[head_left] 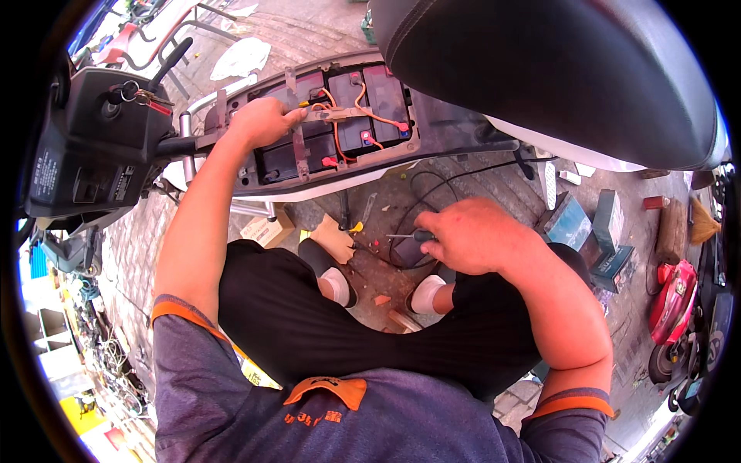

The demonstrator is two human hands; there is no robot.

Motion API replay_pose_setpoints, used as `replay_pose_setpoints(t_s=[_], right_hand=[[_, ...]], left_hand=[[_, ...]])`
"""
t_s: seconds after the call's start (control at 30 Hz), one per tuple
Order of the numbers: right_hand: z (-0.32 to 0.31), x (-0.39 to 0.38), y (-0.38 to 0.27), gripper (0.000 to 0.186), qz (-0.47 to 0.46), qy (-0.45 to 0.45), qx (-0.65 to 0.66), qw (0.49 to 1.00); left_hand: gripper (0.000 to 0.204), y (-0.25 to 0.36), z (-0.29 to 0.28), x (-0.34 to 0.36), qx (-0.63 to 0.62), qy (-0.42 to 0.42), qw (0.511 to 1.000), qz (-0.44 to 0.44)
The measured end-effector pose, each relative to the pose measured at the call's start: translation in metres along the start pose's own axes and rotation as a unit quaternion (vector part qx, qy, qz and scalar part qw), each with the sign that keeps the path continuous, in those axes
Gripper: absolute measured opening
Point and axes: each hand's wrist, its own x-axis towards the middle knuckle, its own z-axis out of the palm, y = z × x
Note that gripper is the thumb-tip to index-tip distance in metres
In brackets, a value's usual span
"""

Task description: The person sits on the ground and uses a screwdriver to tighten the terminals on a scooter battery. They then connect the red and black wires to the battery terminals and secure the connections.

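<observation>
The screwdriver is likely handling light, stiff and sturdy; its thicker handle is offering the best hold. The batteries are probably weighing heavy and rigid, best taken by the case sides. Appearance: screwdriver showing a dark handle and slim metal shaft pointing left; batteries showing dark cases, orange wires, red terminal covers. Position: screwdriver hanging above the ground; batteries sitting in the open compartment. Right hand: grip clamping the screwdriver handle. Left hand: lying by the metal strap; cannot tell whether its grip is closing on anything.

orange wires, black batteries, black seat
</observation>
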Motion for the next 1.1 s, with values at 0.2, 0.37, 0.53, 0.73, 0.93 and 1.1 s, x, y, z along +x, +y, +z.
replay_pose_setpoints(t_s=[0.2,0.37,0.53,0.73,0.93,1.1], right_hand=[[0.014,0.003,0.003,0.033,0.004,0.005,-0.002,1.0],[0.013,0.007,0.005,0.032,0.01,0.01,-0.002,1.0],[0.016,0.015,0.008,0.033,-0.01,0.004,-0.01,1.0],[0.017,0.016,0.007,0.032,-0.006,0.005,0.0,1.0],[0.014,0.018,0.001,0.033,-0.021,0.016,0.001,1.0],[0.018,0.018,0.006,0.034,-0.017,0.019,0.003,1.0]], left_hand=[[0.063,0.028,0.022,0.016,-0.031,0.068,0.996,0.043],[0.062,0.044,0.019,0.036,-0.115,0.046,0.991,0.043],[0.061,0.051,0.024,0.051,-0.108,0.046,0.993,0.023],[0.06,0.058,0.053,0.056,-0.148,0.092,0.984,-0.038],[0.047,0.053,0.083,0.052,-0.204,0.219,0.954,-0.017],[0.047,0.062,0.091,0.045,-0.191,0.259,0.946,-0.043]])
